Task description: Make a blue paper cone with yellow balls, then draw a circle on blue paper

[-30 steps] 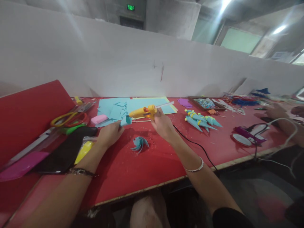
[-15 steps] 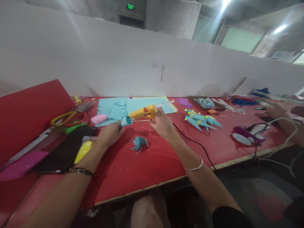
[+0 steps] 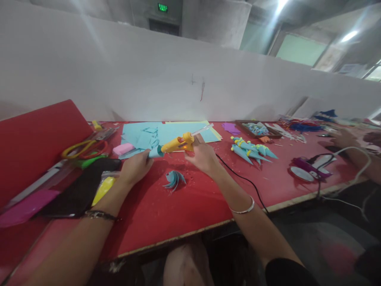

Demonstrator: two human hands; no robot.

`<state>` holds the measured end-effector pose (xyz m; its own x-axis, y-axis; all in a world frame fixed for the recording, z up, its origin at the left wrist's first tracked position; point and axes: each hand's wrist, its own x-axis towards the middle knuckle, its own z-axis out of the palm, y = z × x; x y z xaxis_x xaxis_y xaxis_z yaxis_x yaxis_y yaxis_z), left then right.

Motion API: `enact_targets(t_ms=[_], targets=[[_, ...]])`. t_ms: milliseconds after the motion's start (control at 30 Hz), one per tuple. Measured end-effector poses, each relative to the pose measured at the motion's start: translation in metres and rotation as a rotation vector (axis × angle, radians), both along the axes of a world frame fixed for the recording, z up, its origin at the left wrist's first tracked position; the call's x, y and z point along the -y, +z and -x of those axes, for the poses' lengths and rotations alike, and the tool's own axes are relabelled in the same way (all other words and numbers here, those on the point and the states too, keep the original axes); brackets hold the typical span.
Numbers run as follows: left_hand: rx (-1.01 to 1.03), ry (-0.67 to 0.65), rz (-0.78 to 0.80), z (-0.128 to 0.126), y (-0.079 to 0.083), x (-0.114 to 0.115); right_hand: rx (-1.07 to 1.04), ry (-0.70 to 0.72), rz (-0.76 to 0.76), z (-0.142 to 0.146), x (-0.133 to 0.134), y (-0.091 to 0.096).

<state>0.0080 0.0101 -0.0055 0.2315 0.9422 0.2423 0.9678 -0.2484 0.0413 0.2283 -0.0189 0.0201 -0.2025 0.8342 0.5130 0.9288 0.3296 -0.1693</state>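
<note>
My right hand grips a yellow hot glue gun with a clear glue stick poking out behind and a black cord trailing to the table edge. Its nozzle touches a small rolled light-blue paper piece, which my left hand pinches just left of the nozzle. A fan of curled blue paper strips lies on the red table between my wrists. Light-blue paper sheets lie behind the gun.
Scissors with yellow handles, a pink eraser, a black pouch and a yellow packet lie at left. Several blue paper cones and a tray sit at right. Another person's hand works far right.
The glue gun has tipped its nozzle down and left onto the rolled blue piece. My left hand has shifted slightly with the piece.
</note>
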Motion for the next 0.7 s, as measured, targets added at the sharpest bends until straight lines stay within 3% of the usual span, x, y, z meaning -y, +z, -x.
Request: enact_targets(t_ms=[700], targets=[[-0.025, -0.065, 0.006, 0.0027, -0.0015, -0.0018, 0.106, -0.024, 0.045, -0.0017, 0.0027, 0.0069]])
